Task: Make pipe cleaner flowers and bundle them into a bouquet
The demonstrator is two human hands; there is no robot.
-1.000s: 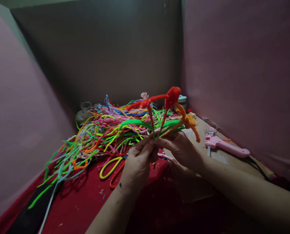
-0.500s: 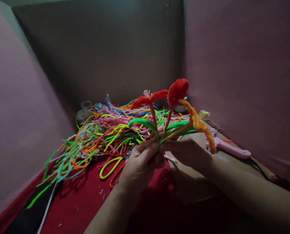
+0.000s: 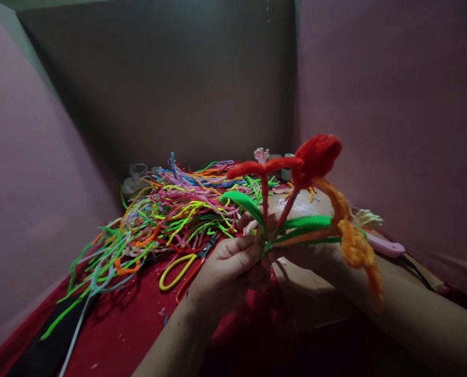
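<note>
A bunch of pipe-cleaner flowers [image 3: 265, 243] leans to the right above the table. It has an open red flower [image 3: 246, 168] with pale pink stamens, a closed red bud [image 3: 319, 157], an orange flower [image 3: 357, 247] with cream stamens, and green leaves [image 3: 243, 201]. My left hand [image 3: 237, 262] pinches the gathered stems low down between thumb and fingers. Behind the stems, my right hand [image 3: 296, 254] is closed against the same bunch, its fingers curled round the far side and partly hidden by stems and leaves.
A heap of many-coloured pipe cleaners [image 3: 178, 207] spreads over the red cloth [image 3: 127, 324] at left. Scissors [image 3: 178, 271] with yellow and red handles lie beside my left wrist. At right are a board [image 3: 312, 293] and a pink corded tool [image 3: 386, 246]. Walls enclose the back and sides.
The flower bunch has tipped right and come closer, with the orange flower now lower over my right forearm. Both hands stay together at the stems.
</note>
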